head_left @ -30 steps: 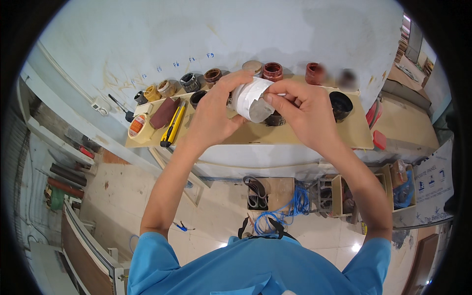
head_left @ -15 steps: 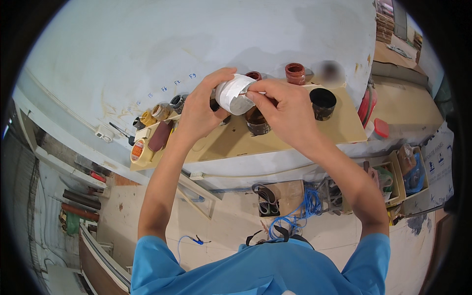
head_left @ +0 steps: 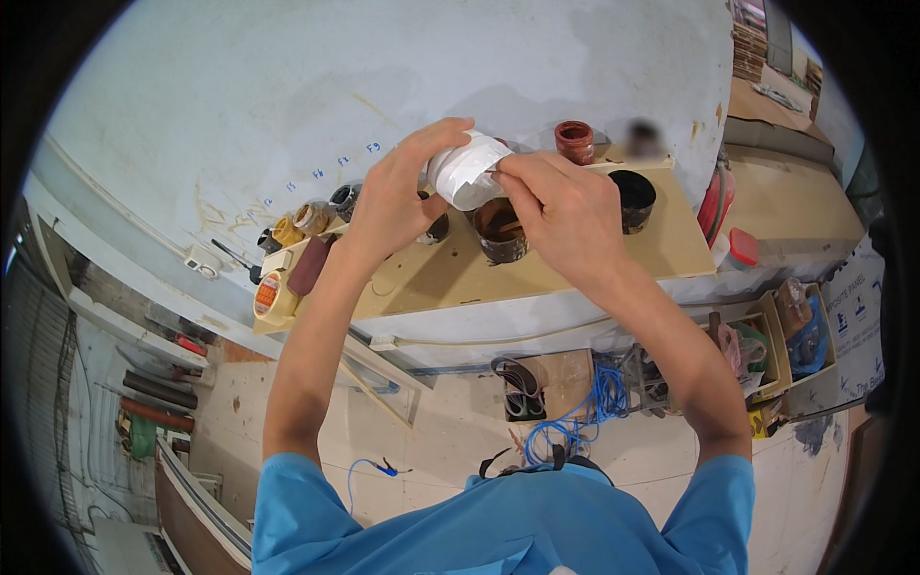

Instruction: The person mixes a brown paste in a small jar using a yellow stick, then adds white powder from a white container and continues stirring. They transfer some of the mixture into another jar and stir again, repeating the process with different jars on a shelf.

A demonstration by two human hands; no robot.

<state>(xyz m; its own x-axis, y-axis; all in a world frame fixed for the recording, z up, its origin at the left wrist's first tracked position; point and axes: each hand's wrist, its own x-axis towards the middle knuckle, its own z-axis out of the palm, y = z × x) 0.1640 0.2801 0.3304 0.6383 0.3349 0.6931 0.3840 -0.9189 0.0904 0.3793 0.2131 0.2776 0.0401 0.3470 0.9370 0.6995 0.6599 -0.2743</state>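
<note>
Above the shelf, my left hand (head_left: 391, 196) is closed round the side of a white cylinder (head_left: 464, 178) that looks like a small container wrapped in white tape or paper. The cylinder is tilted. My right hand (head_left: 572, 213) pinches with thumb and forefinger at its right edge, by a loose white flap. A thin dark sliver shows at those fingertips, too small to name. Beneath the hands stands a dark-stained pot (head_left: 502, 247) with brown contents and a light stick across it. A black pot (head_left: 632, 203) is right of my right hand.
The cream shelf (head_left: 436, 278) runs along the wall. At its left are small paint jars (head_left: 311, 218), a maroon block (head_left: 308, 266) and a tape roll (head_left: 275, 299). A red-brown jar (head_left: 574, 144) stands at the back. Below lie a blue hose (head_left: 604, 395) and crates (head_left: 767, 340).
Both hands and the white cylinder have shifted slightly up and to the right. More of the stained pot's inside now shows. My right fingers still pinch at the cylinder's edge.
</note>
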